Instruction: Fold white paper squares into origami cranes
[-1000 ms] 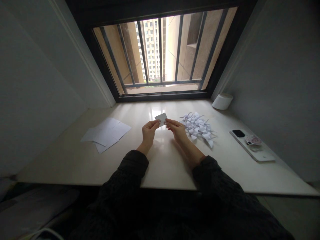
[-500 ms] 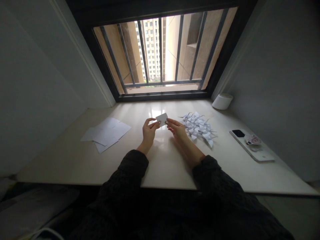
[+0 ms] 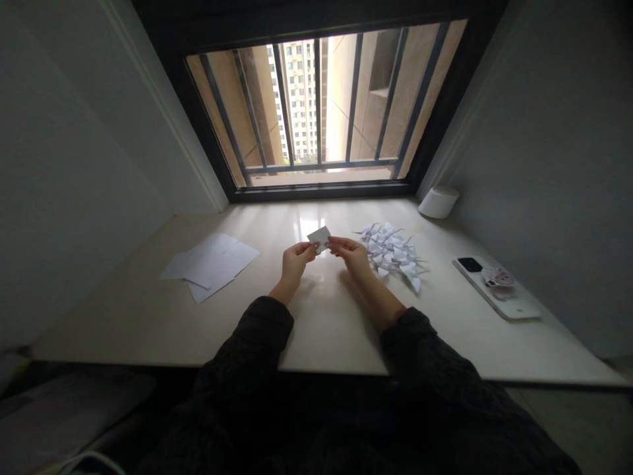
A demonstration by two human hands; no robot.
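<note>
A small folded white paper piece (image 3: 319, 236) is held up just above the cream desk (image 3: 326, 316), pinched from both sides. My left hand (image 3: 295, 260) grips its lower left edge with thumb and fingers closed. My right hand (image 3: 351, 254) pinches its lower right edge, fingers curled together. Just right of my right hand lies a pile of several folded white paper cranes (image 3: 393, 252). Dark sleeves cover both forearms.
A loose stack of white paper sheets (image 3: 210, 265) lies at the left of the desk. A white phone with a pink charm (image 3: 494, 285) rests at the right. A white round container (image 3: 438, 200) stands in the far right corner under the barred window (image 3: 321, 105).
The left fingers, briefly lifted half a second ago, have closed again on the paper piece. Both hands and the paper stay almost in the same place.
</note>
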